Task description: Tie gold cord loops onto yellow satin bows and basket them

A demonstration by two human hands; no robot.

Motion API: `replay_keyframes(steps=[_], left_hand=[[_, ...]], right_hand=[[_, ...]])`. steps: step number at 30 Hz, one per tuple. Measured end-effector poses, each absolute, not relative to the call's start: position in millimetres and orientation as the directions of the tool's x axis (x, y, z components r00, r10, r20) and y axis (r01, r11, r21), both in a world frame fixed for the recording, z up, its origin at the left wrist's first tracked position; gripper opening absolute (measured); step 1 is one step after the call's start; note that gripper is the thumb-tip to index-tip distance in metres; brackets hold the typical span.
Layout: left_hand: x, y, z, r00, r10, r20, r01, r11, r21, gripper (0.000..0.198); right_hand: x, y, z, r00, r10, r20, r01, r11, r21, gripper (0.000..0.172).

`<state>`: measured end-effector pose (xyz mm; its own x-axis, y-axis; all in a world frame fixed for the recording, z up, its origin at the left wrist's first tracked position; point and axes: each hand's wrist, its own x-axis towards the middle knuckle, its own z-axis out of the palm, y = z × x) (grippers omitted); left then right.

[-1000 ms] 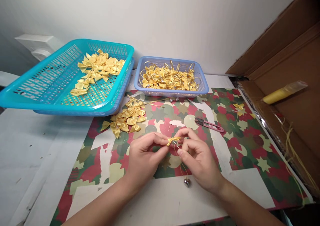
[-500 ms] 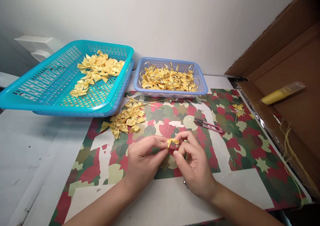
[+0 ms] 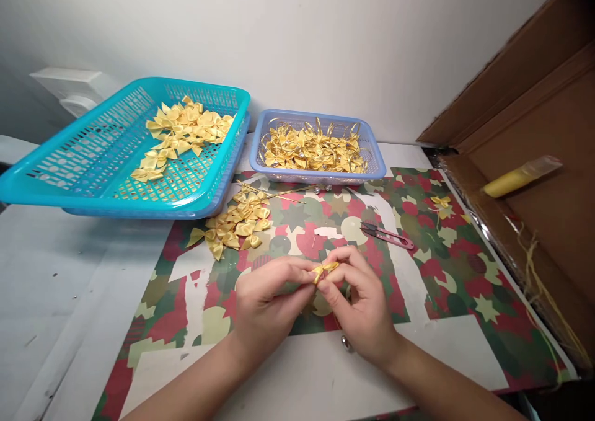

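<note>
My left hand (image 3: 274, 291) pinches one side of a small yellow satin ribbon bow (image 3: 318, 276) between thumb and forefinger. On the bow's other side, my right hand (image 3: 360, 297) is closed, its fingertips touching the ribbon. A thin dark needle (image 3: 321, 259) stands up through the middle of the bow, its lower part at my right thumb and fingertip. A small silver bell (image 3: 346, 343) lies by the heel of my right hand. Ahead and left, a loose pile of yellow bows (image 3: 239, 222) rests on the patterned sheet (image 3: 297, 244).
A turquoise basket (image 3: 41, 188) with bows is stacked at the left. Behind, a blue basket (image 3: 316, 176) holds bows with gold loops. Pink-handled thread snips (image 3: 388, 236) lie right of centre. A cardboard wall (image 3: 530, 123) bounds the right, with a yellow tube (image 3: 520, 176) sticking out.
The needle now pokes up above the bow, where before it was not visible there. My right fingers have closed in on the bow, and the bow is tilted a little differently.
</note>
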<state>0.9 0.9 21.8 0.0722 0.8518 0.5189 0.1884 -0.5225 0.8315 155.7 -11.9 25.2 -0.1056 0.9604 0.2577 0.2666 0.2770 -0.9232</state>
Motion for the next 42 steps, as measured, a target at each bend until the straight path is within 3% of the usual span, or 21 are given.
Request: replay_keyframes(steps=[2,6,13,16,20,24,28,32,35,38,42], left_hand=[[-0.2,1.6,22.3,0.05,0.879,0.474,0.181,-0.475,0.861,0.017],[-0.5,2.3,24.5,0.024,0.912,0.409,0.159,-0.408,0.899,0.018],[1.0,1.5,23.9,0.137,0.876,0.462,0.142,-0.479,0.866,0.017],[0.3,2.9,20.8,0.174,0.822,0.543,0.19,-0.569,0.8,0.016],[0.7,6.4,16.6,0.276,0.662,0.696,0.297,-0.748,0.594,0.016],[3.8,9.3,15.6,0.293,0.562,0.773,0.349,-0.816,0.461,0.018],[3.6,10.9,11.7,0.369,0.561,0.741,0.394,-0.817,0.422,0.021],[0.4,14.4,3.8,0.377,0.628,0.681,0.437,-0.769,0.468,0.022],[-0.9,19.5,1.1,0.341,0.703,0.624,0.465,-0.703,0.538,0.014],[-0.8,24.1,4.7,0.298,0.773,0.561,0.465,-0.63,0.622,0.02],[1.4,24.5,14.4,0.3,0.828,0.474,0.429,-0.561,0.708,0.016]], right_hand=[[161.9,-9.2,26.0,-0.123,0.956,0.265,0.261,0.289,-0.921,0.011],[173.0,-4.1,27.2,-0.117,0.97,0.211,0.233,0.233,-0.944,0.033],[172.7,1.8,24.3,-0.077,0.97,0.232,0.229,0.244,-0.942,0.008],[173.5,5.6,25.8,-0.178,0.969,0.171,0.215,0.208,-0.954,0.012],[172.7,7.5,28.7,-0.247,0.956,0.16,0.177,0.207,-0.962,0.009],[170.3,6.3,28.9,-0.19,0.938,0.29,0.217,0.328,-0.919,0.012],[174.7,9.8,30.6,-0.039,0.929,0.369,0.062,0.371,-0.927,0.012],[192.0,15.7,46.4,0.079,0.945,0.317,-0.268,0.327,-0.906,0.013],[210.1,14.9,71.7,0.056,0.954,0.293,-0.462,0.285,-0.84,0.014],[224.1,10.0,102.4,0.065,0.946,0.317,-0.487,0.308,-0.817,0.018],[228.1,7.9,133.6,0.106,0.926,0.362,-0.398,0.373,-0.838,0.021]])
